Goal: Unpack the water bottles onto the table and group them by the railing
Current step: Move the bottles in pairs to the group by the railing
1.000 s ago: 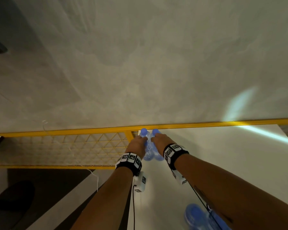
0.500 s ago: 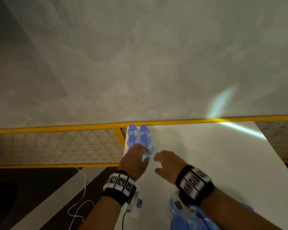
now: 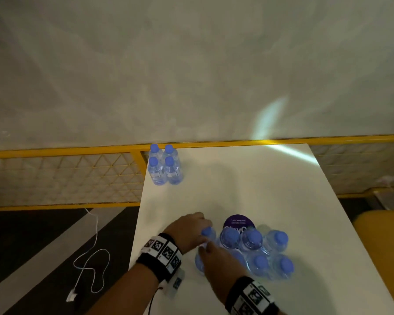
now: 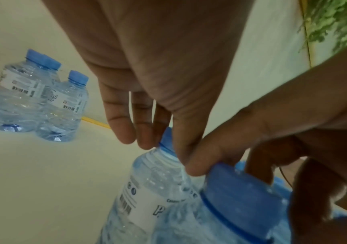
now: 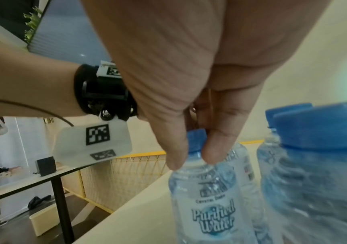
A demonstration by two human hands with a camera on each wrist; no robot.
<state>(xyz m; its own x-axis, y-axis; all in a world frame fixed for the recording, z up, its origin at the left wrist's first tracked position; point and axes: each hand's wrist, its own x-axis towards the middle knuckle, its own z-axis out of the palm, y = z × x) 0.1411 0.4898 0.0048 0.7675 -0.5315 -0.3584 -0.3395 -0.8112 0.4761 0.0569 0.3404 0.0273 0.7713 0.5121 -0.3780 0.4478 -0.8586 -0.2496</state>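
Observation:
Several blue-capped water bottles [image 3: 165,165] stand grouped at the far left corner of the white table [image 3: 259,189], against the yellow railing [image 3: 77,153]. The rest of the pack [image 3: 259,251] stands near me in clear wrap with a purple label. My left hand [image 3: 203,230] pinches the cap of the pack's far-left bottle [image 4: 158,178], thumb and fingers on its neck. Just nearer, my right hand [image 3: 205,248] pinches the cap of a second bottle [image 5: 208,206] between thumb and finger. The right hand hides most of that bottle in the head view.
A white cable [image 3: 93,258] lies on the dark floor left of the table. A yellow seat [image 3: 382,235] sits past the table's right edge. In the right wrist view another table [image 5: 32,179] with a black box [image 5: 45,165] stands to the left.
Both hands let go of the bottles set by the railing and drew back to the near pack, where each now pinches a cap. My view tilted down.

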